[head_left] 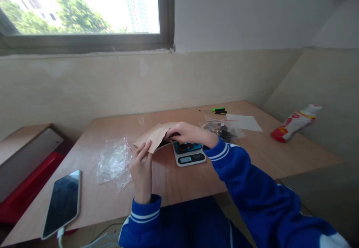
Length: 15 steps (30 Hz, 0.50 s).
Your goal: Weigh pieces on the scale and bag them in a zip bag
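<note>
My left hand holds the near edge of a brown paper envelope with thumb and fingers pinched on it. My right hand reaches over a small digital scale, its fingers curled at the mouth of the envelope; what they grip is hidden. A dark item lies on the blue pan of the scale, under that hand. Both sleeves are blue with white stripes.
Crumpled clear plastic bags lie to the left, a phone on a cable near the front left edge. A clear bag of dark parts, white paper, a green-black tool and a tipped bottle lie right.
</note>
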Tool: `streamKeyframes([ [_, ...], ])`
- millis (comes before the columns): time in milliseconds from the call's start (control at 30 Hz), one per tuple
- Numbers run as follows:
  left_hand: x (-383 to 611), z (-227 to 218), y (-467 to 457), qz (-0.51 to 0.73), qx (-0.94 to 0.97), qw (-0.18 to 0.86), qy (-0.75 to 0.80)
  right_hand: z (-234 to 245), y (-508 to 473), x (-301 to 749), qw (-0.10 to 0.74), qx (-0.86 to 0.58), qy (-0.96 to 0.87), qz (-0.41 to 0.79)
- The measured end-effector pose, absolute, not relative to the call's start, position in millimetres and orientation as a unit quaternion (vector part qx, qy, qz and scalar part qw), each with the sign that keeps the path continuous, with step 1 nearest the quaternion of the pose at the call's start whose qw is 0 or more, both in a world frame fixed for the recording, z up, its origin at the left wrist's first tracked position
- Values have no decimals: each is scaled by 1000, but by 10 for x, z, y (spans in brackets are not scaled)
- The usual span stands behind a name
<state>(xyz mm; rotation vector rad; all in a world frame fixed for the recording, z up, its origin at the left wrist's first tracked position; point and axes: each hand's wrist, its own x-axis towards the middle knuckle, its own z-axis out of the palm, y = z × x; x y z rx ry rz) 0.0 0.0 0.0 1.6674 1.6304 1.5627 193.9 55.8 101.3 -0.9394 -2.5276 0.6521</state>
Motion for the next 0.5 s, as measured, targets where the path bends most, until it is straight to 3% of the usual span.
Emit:
streamKeyframes([
  [133, -66, 78, 53, 553, 571, 152, 588, 1136, 428, 2159, 352, -358, -810, 304],
  [233, -144, 169, 134, 544, 555, 111, 620, 983, 480, 2334, 429, -392, -734, 351],
  [333, -204, 261, 241, 515, 553, 69, 652, 655, 663, 2458, 446, -429, -693, 370],
  [500, -224, 295, 419, 495, 571, 56, 652, 139, 1005, 2446, 371, -503, -745, 234],
])
